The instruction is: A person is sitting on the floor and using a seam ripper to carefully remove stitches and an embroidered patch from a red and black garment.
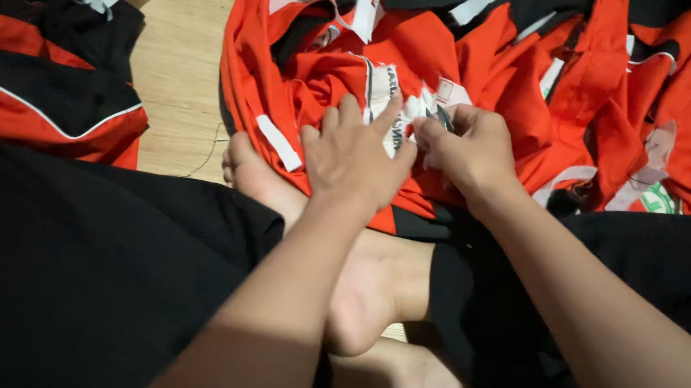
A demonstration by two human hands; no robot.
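The left hand (351, 162) lies flat, fingers spread, pinning the red garment (337, 79). The right hand (467, 149) pinches small snips (442, 116) at its white label (391, 98), apparently trimming threads.

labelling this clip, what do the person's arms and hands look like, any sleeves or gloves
Both arms are bare up to the frame edge, with no sleeves in view. The left hand and right hand are bare too: no gloves, rings, watch or bands visible.

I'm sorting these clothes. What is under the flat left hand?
The left hand presses on a red garment with a white printed patch, draped over a bare foot. The right hand pinches a small dark tool beside it. Anything beneath the cloth is hidden.
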